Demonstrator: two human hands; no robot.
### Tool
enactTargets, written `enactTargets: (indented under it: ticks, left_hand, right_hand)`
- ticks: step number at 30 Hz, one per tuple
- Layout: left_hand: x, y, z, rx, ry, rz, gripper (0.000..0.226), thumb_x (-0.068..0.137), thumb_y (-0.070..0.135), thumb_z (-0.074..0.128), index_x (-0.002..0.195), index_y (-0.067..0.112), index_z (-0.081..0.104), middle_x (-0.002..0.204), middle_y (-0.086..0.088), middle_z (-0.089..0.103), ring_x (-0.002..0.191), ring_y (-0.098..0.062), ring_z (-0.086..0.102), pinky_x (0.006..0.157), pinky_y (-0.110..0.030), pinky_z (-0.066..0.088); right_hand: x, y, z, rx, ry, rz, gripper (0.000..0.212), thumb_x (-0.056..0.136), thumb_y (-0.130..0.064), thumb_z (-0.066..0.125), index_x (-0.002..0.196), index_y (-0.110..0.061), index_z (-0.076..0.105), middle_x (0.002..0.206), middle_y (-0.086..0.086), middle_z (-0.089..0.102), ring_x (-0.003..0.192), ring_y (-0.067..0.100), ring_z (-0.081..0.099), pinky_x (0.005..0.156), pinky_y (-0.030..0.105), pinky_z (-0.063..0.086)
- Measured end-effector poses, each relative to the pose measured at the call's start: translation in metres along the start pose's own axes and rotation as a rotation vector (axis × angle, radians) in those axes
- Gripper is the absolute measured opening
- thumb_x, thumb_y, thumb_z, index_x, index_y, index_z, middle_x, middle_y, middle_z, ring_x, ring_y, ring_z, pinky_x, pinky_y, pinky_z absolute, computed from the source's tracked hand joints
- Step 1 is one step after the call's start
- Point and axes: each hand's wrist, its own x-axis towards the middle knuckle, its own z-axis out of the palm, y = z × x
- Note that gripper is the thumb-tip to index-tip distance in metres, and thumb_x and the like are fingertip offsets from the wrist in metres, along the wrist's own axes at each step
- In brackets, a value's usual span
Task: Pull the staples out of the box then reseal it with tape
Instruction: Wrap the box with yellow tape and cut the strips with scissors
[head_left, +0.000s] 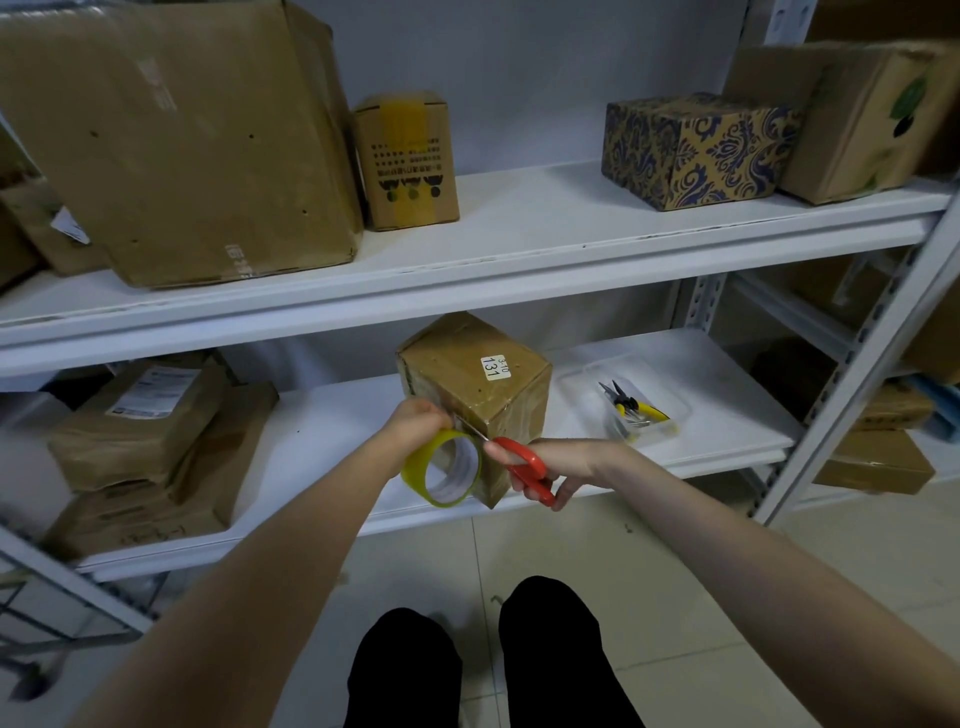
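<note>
The brown cardboard box (470, 371) with a "131" sticker stands on the lower white metal shelf (701, 441), and both bare forearms reach forward and down to its near corner. The left hand (415, 420), fingers curled, has its grip closed on the top of the yellow-tinted roll of clear tape (447, 470), which hangs against the box. The right hand (563, 462), wrist bent inward, has its grip closed on the red-handled scissors (524, 467), blades pointing up-left to just below the left hand.

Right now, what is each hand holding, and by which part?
The right hand grips the red scissors by their handles. The left hand pinches the tape just above the yellow tape roll, beside the box.
</note>
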Motion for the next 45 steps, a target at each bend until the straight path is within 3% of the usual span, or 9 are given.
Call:
enactTargets:
  ticks: [16,19,22,27,31,34,36,40,45]
  left_hand:
    - [0.000,0.012,-0.010,0.219,0.067,-0.133,0.006,0.077,0.009,0.065,0.077,0.008,0.059,0.076,-0.009,0.057,0.059,-0.016,0.049,0.050,-0.024,0.040]
    - [-0.005,0.023,-0.011,0.389,0.021,-0.124,0.016,0.080,0.007,0.060,0.066,0.011,0.052,0.067,-0.007,0.051,0.055,-0.017,0.045,0.047,-0.023,0.036]
    - [-0.010,0.028,-0.014,0.527,0.019,-0.089,0.016,0.083,0.011,0.058,0.068,0.011,0.053,0.078,-0.010,0.056,0.073,-0.022,0.053,0.061,-0.026,0.045]
    - [-0.016,0.025,-0.029,0.480,0.065,-0.079,0.022,0.082,0.012,0.058,0.062,0.010,0.049,0.072,-0.009,0.052,0.072,-0.024,0.050,0.065,-0.029,0.042]
    - [-0.023,0.026,-0.036,0.422,0.065,-0.028,0.011,0.088,0.013,0.058,0.079,0.008,0.055,0.087,-0.011,0.054,0.082,-0.023,0.050,0.067,-0.029,0.042]
    - [-0.028,0.026,-0.036,0.373,0.076,0.031,0.009,0.086,0.011,0.059,0.083,0.004,0.064,0.084,-0.010,0.057,0.082,-0.020,0.052,0.072,-0.029,0.042]
    - [-0.031,0.031,-0.035,0.331,0.083,0.056,0.014,0.087,0.008,0.058,0.095,0.001,0.066,0.087,-0.010,0.057,0.083,-0.018,0.052,0.072,-0.029,0.041]
    - [-0.036,0.038,-0.037,0.237,0.116,0.109,0.006,0.081,0.002,0.061,0.078,0.007,0.061,0.073,-0.009,0.054,0.067,-0.017,0.048,0.063,-0.028,0.041]
    - [-0.039,0.045,-0.043,0.163,0.138,0.186,0.023,0.082,0.000,0.061,0.063,0.012,0.058,0.064,-0.001,0.056,0.060,-0.010,0.050,0.060,-0.024,0.044]
  right_hand:
    - [0.010,-0.006,0.006,0.017,0.181,-0.172,0.053,0.084,-0.065,0.054,0.066,-0.015,0.052,0.054,-0.003,0.049,0.046,0.010,0.042,0.049,0.019,0.034]
    - [0.008,-0.012,0.009,-0.016,0.114,-0.127,0.057,0.087,-0.066,0.048,0.065,-0.014,0.048,0.054,0.001,0.048,0.047,0.013,0.044,0.048,0.020,0.037]
    - [0.003,-0.022,0.012,-0.021,-0.018,0.005,0.068,0.086,-0.075,0.031,0.059,-0.014,0.042,0.054,0.003,0.047,0.051,0.016,0.044,0.052,0.021,0.044]
    - [-0.007,-0.027,0.010,-0.183,-0.055,0.054,0.066,0.082,-0.080,0.029,0.062,-0.018,0.040,0.061,0.003,0.044,0.058,0.016,0.041,0.063,0.026,0.041]
    - [-0.032,-0.043,-0.001,-0.177,0.201,-0.158,0.043,0.090,-0.055,0.052,0.070,-0.017,0.055,0.064,-0.003,0.048,0.060,0.014,0.043,0.055,0.023,0.032]
    - [-0.053,-0.063,-0.011,-0.159,0.462,-0.409,0.041,0.082,-0.043,0.069,0.083,-0.001,0.068,0.069,0.013,0.060,0.066,0.015,0.051,0.061,0.028,0.039]
    - [-0.066,-0.079,-0.019,-0.196,0.743,-0.486,0.044,0.073,-0.051,0.070,0.085,-0.008,0.066,0.075,0.014,0.068,0.070,0.021,0.061,0.067,0.034,0.048]
    - [-0.088,-0.108,-0.040,-0.328,1.198,-0.353,0.054,0.069,-0.059,0.069,0.105,-0.022,0.053,0.099,-0.005,0.062,0.093,0.020,0.060,0.074,0.034,0.050]
    - [-0.088,-0.131,-0.077,-0.401,1.319,-0.132,0.056,0.071,-0.061,0.071,0.104,-0.016,0.065,0.093,0.000,0.065,0.090,0.023,0.062,0.065,0.029,0.038]
